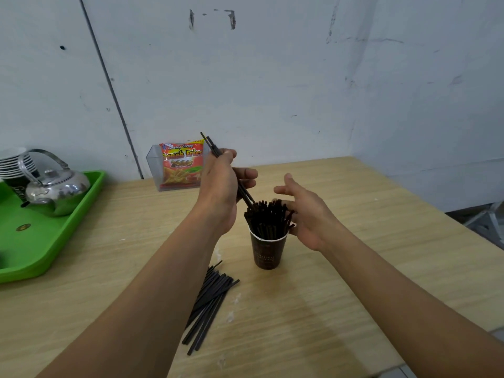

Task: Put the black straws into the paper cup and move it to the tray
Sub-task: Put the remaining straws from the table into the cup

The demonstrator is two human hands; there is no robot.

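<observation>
I am partway through the loading and nowhere near the carry. The paper cup [268, 248] stands upright on the wooden table [354, 268], roughly in the middle of my view, and it is already crammed with black straws [268, 214] that stick up above its rim and splay a little to the right. My left hand [221, 186] is closed around a few straws [218, 156], pinched between thumb and fingers, their lower ends angled down into the left side of the cup's mouth while their upper ends poke out above my fist. My right hand [308, 214] holds nothing; it is spread wide just beside the standing bundle on the right, fingers loosely curved as if to keep the straws from tipping out, though I cannot tell whether it is touching them.

What remains: a loose pile of straws [210, 304] lies flat on the table near me, left of the cup, so I judge several more handfuls are due. After that comes the move itself. The green tray [90, 192] sits well apart at the far left, holding a metal kettle [57, 190] and a stack of cups [15, 167], with bare space at its near end
</observation>
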